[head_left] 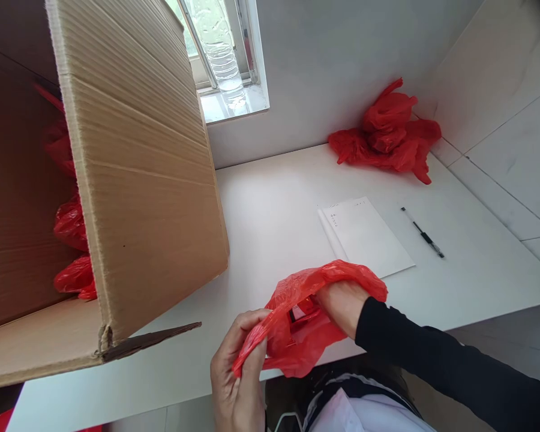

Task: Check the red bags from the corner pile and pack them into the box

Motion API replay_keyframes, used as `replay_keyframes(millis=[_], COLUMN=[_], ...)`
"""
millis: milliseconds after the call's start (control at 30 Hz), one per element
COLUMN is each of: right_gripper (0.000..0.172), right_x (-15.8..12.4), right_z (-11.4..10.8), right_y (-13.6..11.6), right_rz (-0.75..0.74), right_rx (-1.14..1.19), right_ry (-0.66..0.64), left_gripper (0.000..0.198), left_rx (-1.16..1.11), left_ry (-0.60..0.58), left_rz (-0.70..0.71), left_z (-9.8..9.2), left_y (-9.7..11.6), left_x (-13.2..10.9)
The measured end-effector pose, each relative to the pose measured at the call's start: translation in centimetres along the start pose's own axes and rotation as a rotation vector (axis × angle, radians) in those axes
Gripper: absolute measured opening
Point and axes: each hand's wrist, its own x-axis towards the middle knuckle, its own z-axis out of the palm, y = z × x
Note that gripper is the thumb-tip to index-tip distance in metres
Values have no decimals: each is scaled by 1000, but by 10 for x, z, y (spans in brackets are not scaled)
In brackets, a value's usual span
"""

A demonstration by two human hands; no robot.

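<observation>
Head view: left hand point(240, 366) pinches the rim of a red plastic bag point(312, 354) between thumb and fingers. Right hand point(342, 303) is inside the bag past the knuckles; its fingers are hidden, so can't tell if spread or closed. Bag is at the table's near edge, mouth up and open, something dark and red inside, too covered to identify.

Step in hand looks like reaching into the bag. Next move calls for a steady left pinch and a wide mouth, so the right hand can work without snagging the thin plastic.

Surface: white table point(270, 222), paper point(373, 234) just beyond the bag, pen point(425, 234) to the right of it, crumpled red bags point(387, 138) in the far corner. Cardboard box point(153, 180) at left, open, red bundles point(74, 222) inside. Room: plain wall point(319, 72), tiled wall point(513, 120) on the right, clear bottle point(222, 60) on the window sill point(256, 99).
</observation>
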Motion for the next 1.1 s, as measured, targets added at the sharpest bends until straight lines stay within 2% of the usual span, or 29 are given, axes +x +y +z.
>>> replay_keyframes(millis=[233, 367, 533, 767, 900, 1000, 1100], right_gripper=[13, 13, 27, 30, 29, 36, 34], right_x=[9, 1, -12, -1, 1, -9, -19], right_z=[6, -9, -25, -14, -13, -12, -9], right_y=[5, 3, 1, -6, -7, -3, -1], right_rz=[17, 30, 39, -182, -151, -146, -158], right_rx=[-92, -179, -324, -193, -193, -285, -328], right_ry=[-118, -129, -147, -118, -98, -105, -130], left_gripper=[30, 25, 25, 27, 23, 21, 26], left_rx=[13, -10, -16, -21, -54, -80, -55], left_ry=[-11, 1, 10, -21, -32, -13, 30], left_rz=[1, 2, -2, 9, 15, 18, 15], left_z=[0, 0, 2, 4, 1, 1, 6], left_y=[-6, -5, 0, 0, -2, -1, 2], left_x=[-2, -1, -2, -3, -2, -2, -2])
